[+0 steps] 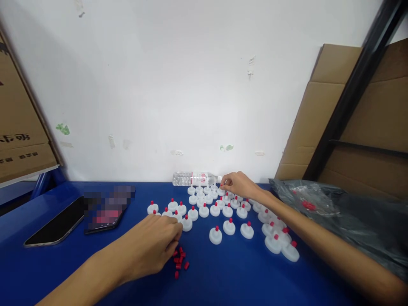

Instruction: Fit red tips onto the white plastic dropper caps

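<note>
Several white round caps with red plugs (215, 235) stand in rows on a blue table (223, 280). A small heap of loose red plugs (180, 259) lies near the front. My left hand (156, 246) hovers over that heap, fingers curled down and touching the plugs; what they pinch is hidden. My right hand (237, 185) reaches to the far rows, its fingertips pinched on a white cap (222, 191) near a lying water bottle.
A clear water bottle (195, 179) lies against the white wall. Two phones (54, 225) (106, 210) rest at the left. A dark plastic bag (344, 216) with red pieces sits at the right. Cardboard boxes (19, 127) and a black rack post (350, 93) flank the table.
</note>
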Demonstrator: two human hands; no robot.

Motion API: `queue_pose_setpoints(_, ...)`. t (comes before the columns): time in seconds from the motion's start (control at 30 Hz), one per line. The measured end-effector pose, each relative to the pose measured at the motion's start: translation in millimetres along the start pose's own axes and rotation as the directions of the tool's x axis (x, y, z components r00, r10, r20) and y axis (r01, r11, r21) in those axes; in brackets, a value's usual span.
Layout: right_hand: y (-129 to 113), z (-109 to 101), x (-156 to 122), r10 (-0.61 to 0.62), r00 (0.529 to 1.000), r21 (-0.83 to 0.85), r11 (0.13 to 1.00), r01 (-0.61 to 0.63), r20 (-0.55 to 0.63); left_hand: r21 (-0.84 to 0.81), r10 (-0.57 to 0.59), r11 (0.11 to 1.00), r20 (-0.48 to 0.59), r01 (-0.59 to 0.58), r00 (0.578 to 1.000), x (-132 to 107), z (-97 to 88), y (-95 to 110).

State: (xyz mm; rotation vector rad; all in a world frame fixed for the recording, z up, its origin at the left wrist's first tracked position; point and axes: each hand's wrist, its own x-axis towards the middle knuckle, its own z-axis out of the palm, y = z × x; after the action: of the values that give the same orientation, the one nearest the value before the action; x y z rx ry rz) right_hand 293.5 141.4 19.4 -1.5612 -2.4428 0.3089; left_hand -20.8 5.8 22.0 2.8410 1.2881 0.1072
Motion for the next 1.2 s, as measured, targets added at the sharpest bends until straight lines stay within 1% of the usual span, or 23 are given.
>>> queue_pose_setpoints(0.17,0.2,3.6,0.6,-0.035,0.999,0.009,0.999,0.035,-0.010,0.019,0.003,1.000,0.002,-0.003,1.000,4.2,-7.8,5.9)
queue_pose_setpoints(0.23,0.0,6.2,0.2,-0.051,0.998,0.013,0.999,0.051,-0.028,0.035,0.020,0.999,0.001,-0.020,1.000,5.3,-8.9,7.2)
queue_pose_setpoints(0.37,-5.3,4.7,-2.6,-0.083,0.989,0.011,0.996,0.085,-0.124,0.067,0.063,0.996,-0.041,-0.061,0.997,6.0,-7.2,7.0)
queue_pose_setpoints(0.47,-14.4,-3.0,-6.4,-0.144,0.973,0.001,0.989,0.147,-0.180,0.103,0.052,0.994,-0.103,-0.041,0.993,6.7,-5.6,6.4)
queue_pose_setpoints(0.57,-24.3,-8.2,-10.7,-0.236,0.960,-0.007,0.971,0.237,-0.149,0.122,0.021,0.993,-0.165,0.000,0.986,8.2,-4.8,5.7)
queue_pose_setpoints(0.63,-28.8,-7.1,-13.0,-0.278,0.954,-0.016,0.961,0.278,-0.111,0.114,0.015,0.993,-0.208,0.009,0.978,9.4,-3.7,4.6)
queue_pose_setpoints(0.73,-31.8,-0.8,-15.2,-0.307,0.949,-0.037,0.952,0.305,-0.077,0.091,-0.004,0.995,-0.271,0.030,0.963,10.9,-0.4,1.7)
queue_pose_setpoints(0.83,-33.8,2.2,-15.9,-0.317,0.944,-0.052,0.948,0.314,-0.093,0.070,-0.042,0.995,-0.339,0.070,0.940,11.8,3.3,-1.1)
queue_pose_setpoints(0.9,-36.3,-1.2,-16.5,-0.319,0.939,-0.054,0.948,0.315,-0.128,0.047,-0.060,0.995,-0.392,0.086,0.918,11.8,4.7,-1.7)
queue_pose_setpoints(1.03,-42.8,-17.0,-19.9,-0.313,0.920,-0.031,0.949,0.315,-0.236,-0.038,-0.095,0.995,-0.475,0.088,0.875,10.9,4.8,-0.8)
queue_pose_setpoints(1.13,-47.7,-26.3,-23.7,-0.291,0.903,0.014,0.950,0.311,-0.318,-0.141,-0.133,0.987,-0.495,0.071,0.859,11.1,5.2,-1.3)
queue_pose_setpoints(1.2,-51.6,-28.6,-26.1,-0.286,0.895,0.057,0.945,0.323,-0.342,-0.204,-0.153,0.977,-0.496,0.056,0.855,12.0,5.9,-3.1)
